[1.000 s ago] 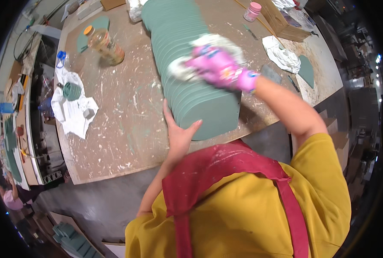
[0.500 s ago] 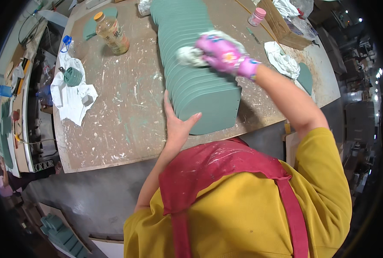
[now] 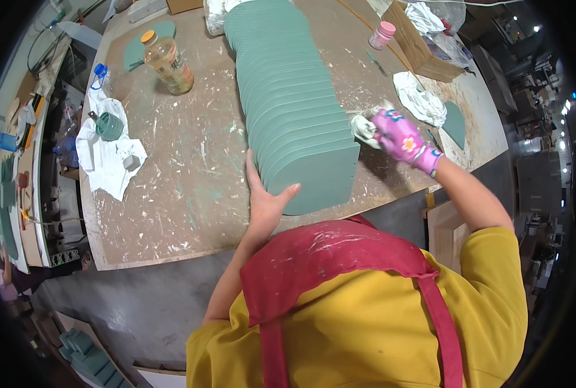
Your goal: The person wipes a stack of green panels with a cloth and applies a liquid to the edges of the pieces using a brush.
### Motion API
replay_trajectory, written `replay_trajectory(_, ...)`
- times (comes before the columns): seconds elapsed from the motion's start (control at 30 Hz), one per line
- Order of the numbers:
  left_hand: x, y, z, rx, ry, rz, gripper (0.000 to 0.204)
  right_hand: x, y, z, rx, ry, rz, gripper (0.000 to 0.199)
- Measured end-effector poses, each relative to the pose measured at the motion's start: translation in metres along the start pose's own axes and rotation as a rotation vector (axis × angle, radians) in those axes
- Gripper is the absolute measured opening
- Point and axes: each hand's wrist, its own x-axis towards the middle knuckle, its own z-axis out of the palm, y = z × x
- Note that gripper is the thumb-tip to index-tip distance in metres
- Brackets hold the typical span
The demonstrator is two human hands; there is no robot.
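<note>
A long row of overlapping green panels point(image 3: 294, 116) with rounded corners runs up the middle of the table, fanned so each edge shows. My bare left hand point(image 3: 266, 199) grips the stack's near left corner, thumb over the front panel and fingers along the left side. Just right of the stack, my right hand point(image 3: 401, 137) wears a pink flowered glove and is closed on a bunched white rag point(image 3: 365, 131). The rag is beside the panels' right edge; its motion blurs it slightly.
On the paint-spotted table point(image 3: 178, 226) stand a drink bottle point(image 3: 169, 64) and a pink-capped jar point(image 3: 381, 36). A green cup point(image 3: 108, 127) rests on white cloth at left. Crumpled white cloth point(image 3: 419, 99) and a wooden box point(image 3: 423, 48) are at right.
My right hand has carried the rag from over the top of the panels rightward and nearer, past their right edge. My left hand keeps its place on the near corner.
</note>
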Motion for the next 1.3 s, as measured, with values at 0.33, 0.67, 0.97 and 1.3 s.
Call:
replay_trajectory(0.33,-0.003,0.013,0.005,-0.014,-0.016,-0.068,0.108,0.042,-0.082,0.027,0.11,0.16,-0.353,0.022)
replay_trajectory(0.67,0.001,0.013,0.005,-0.011,-0.026,-0.071,0.109,0.101,-0.087,-0.001,0.057,0.078,-0.323,0.028)
replay_trajectory(0.97,0.003,-0.006,-0.006,0.131,-0.027,0.017,0.115,0.049,0.071,-0.019,0.099,0.216,0.188,0.022)
replay_trajectory(1.3,-0.004,0.004,-0.01,0.152,0.008,-0.099,0.119,0.081,0.038,-0.007,0.094,0.163,0.105,0.018)
